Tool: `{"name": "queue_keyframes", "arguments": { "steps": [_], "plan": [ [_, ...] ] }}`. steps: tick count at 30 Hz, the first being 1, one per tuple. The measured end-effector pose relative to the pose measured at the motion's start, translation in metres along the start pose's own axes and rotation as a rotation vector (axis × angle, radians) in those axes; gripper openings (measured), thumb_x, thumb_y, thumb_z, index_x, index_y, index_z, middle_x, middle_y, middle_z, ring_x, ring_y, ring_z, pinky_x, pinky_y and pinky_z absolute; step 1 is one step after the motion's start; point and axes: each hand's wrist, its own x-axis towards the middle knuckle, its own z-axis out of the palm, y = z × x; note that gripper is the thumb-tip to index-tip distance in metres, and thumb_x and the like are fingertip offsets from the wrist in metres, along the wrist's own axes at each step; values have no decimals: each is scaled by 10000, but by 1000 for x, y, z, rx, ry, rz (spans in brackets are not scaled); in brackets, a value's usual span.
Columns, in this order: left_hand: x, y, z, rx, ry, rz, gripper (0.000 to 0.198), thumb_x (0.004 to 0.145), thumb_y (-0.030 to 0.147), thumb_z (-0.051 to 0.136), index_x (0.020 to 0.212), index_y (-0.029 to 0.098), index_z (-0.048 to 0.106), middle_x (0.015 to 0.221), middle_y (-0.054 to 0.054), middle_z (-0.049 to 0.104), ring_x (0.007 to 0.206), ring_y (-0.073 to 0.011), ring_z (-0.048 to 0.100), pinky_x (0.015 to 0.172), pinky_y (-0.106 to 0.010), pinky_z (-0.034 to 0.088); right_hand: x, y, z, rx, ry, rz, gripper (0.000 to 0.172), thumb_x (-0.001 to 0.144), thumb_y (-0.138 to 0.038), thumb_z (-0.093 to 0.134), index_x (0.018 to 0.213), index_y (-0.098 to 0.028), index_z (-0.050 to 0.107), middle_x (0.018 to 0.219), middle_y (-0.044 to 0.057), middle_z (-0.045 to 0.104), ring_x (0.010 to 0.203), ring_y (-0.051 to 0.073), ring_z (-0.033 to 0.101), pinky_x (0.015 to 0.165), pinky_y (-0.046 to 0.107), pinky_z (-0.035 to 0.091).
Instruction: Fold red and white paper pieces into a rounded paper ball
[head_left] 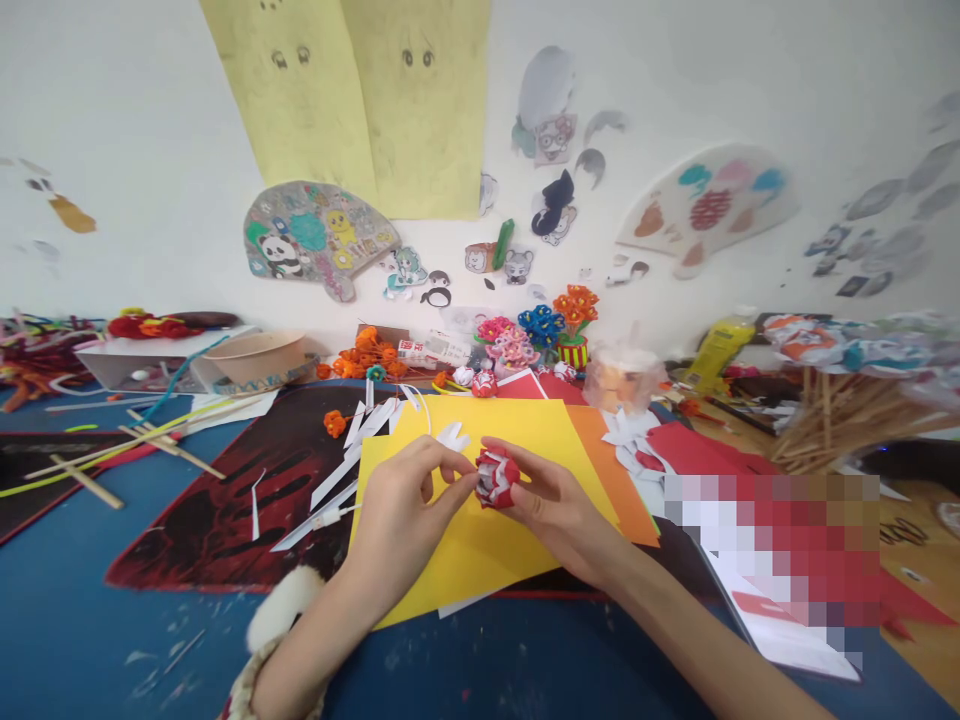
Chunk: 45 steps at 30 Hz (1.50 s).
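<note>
A small red and white paper flower [496, 478] is held up over a yellow paper sheet [480, 560]. My right hand [559, 500] grips it from the right, fingers behind and thumb in front. At its left edge, my left hand [416, 500] is closed in a pinch, thumb and index fingertip touching the petals. Whether a separate piece lies in that pinch is too small to tell. Orange paper [611, 470] shows from under the yellow sheet on the right.
White paper strips [337, 485] and a cable lie left of the yellow sheet. Behind stand a clear cup [622, 378] and small craft flowers [540, 325]. On the right are red paper [697, 450] and a partly blurred screen [802, 640]. Wooden sticks [172, 445] lie left.
</note>
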Motion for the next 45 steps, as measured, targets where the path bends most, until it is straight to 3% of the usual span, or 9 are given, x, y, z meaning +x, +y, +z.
{"name": "queue_keyframes", "arguments": {
  "steps": [8, 22, 31, 38, 45],
  "plan": [
    [-7, 1, 2, 130, 89, 187, 70, 856, 166, 627, 825, 202, 680, 749, 14, 599, 593, -102, 511, 560, -214, 369, 0, -1, 1, 18, -5, -8, 498, 766, -362, 803, 1228, -264, 645, 1207, 72, 665, 1075, 212, 634, 989, 421, 493],
    [-7, 0, 2, 161, 107, 217, 63, 853, 171, 625, 823, 202, 670, 739, 15, 605, 632, -112, 574, 542, -206, 380, 0, -1, 2, 9, -2, -10, 500, 758, -360, 809, 1220, -262, 647, 1203, 65, 668, 1081, 212, 639, 1005, 429, 486],
    [-7, 0, 4, 219, 103, 252, 132, 853, 194, 606, 725, 178, 633, 698, 7, 633, 594, -119, 588, 514, -208, 390, 0, 1, -1, -16, -13, -10, 525, 771, -357, 799, 1253, -251, 619, 1150, 71, 696, 1076, 222, 644, 1018, 455, 474],
    [-8, -1, 4, 138, 74, 243, 131, 881, 198, 581, 843, 207, 705, 785, -7, 688, 660, -127, 645, 600, -221, 461, 0, 1, -1, -36, -3, -6, 517, 787, -354, 785, 1261, -241, 612, 1180, 76, 680, 1087, 229, 632, 1009, 463, 481],
    [-9, -1, 8, 176, 40, 251, 156, 916, 213, 548, 892, 192, 701, 781, -16, 672, 627, -126, 622, 558, -220, 427, 0, 2, -1, -76, -8, -8, 539, 790, -358, 781, 1283, -243, 595, 1204, 75, 658, 1096, 229, 621, 1011, 461, 477]
  ]
}}
